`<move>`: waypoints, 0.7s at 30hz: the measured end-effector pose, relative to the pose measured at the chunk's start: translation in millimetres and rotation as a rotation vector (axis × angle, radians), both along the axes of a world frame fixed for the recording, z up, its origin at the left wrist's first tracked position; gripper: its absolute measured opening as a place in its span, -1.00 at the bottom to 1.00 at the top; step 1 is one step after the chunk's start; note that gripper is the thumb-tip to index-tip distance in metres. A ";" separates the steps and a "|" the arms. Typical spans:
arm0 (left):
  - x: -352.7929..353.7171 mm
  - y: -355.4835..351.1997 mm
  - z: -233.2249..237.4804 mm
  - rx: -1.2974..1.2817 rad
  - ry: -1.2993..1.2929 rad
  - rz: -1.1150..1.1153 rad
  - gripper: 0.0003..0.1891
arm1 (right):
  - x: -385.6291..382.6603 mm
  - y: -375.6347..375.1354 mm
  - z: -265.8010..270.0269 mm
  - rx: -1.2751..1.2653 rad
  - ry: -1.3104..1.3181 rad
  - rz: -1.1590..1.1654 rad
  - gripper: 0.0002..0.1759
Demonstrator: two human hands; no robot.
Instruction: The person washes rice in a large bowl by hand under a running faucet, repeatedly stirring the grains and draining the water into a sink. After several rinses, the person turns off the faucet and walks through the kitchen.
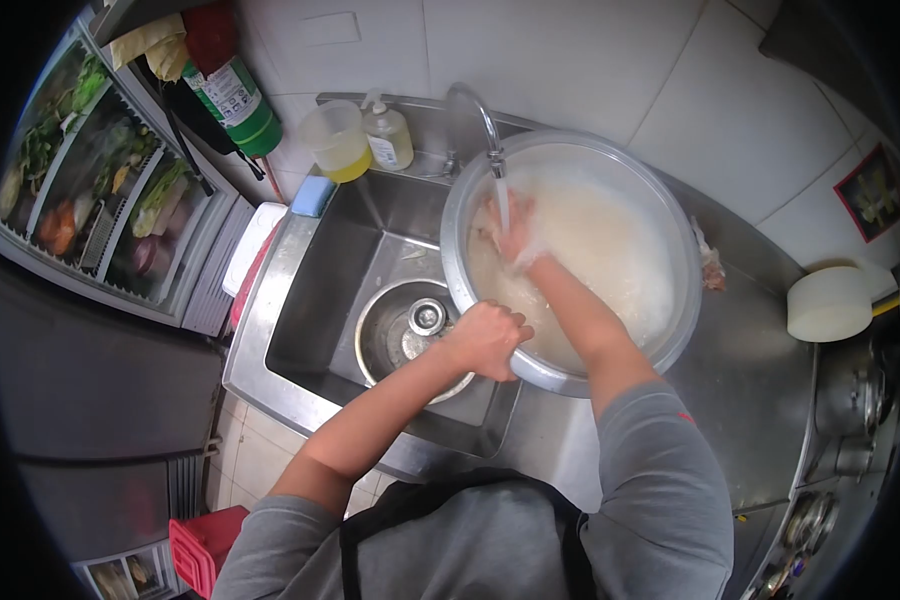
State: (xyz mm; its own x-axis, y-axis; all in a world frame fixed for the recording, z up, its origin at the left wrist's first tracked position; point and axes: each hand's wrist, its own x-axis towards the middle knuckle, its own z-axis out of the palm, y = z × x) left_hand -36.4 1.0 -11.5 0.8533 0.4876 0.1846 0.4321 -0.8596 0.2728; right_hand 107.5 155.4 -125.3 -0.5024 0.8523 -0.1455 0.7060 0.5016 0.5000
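The round basin [560, 382] lies ahead and to my right, beside the sink [308, 310]; my left hand [487, 338] clasps its near-left rim; my right hand [517, 232], fingers loosely spread, reaches inside under the running tap [495, 155].

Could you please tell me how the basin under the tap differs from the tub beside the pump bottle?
The basin is much larger than the tub. The basin looks silvery grey; the tub is translucent. The basin holds cloudy liquid, while the tub apparently has yellow liquid at its bottom. Both are round and open-topped.
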 end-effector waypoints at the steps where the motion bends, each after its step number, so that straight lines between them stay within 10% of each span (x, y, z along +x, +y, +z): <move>1: 0.1 -0.1 -0.8 0.000 -0.014 0.000 -0.65 | -1.5 9.9 -11.2 0.133 0.413 -0.121 -0.46; 2: 0.4 -0.5 -1.3 -0.001 -0.030 0.000 -0.65 | -0.8 19.6 -22.0 0.264 0.826 -0.243 -0.50; 5: 0.2 -0.2 0.6 -0.004 0.003 -0.002 -0.65 | -7.8 31.4 0.6 0.040 0.972 -0.439 -0.69; 11: 1.2 -0.5 -1.5 0.003 0.025 0.008 -0.65 | -21.5 31.9 23.4 -0.063 0.739 -0.151 -0.74; 18: 0.5 -0.4 1.4 0.002 0.028 -0.003 -0.65 | -13.9 13.5 61.6 -0.129 0.681 -0.387 -0.68; 21: 0.5 0.4 1.3 -0.010 0.033 -0.005 -0.64 | -11.8 19.6 24.2 0.433 0.914 -0.113 -0.58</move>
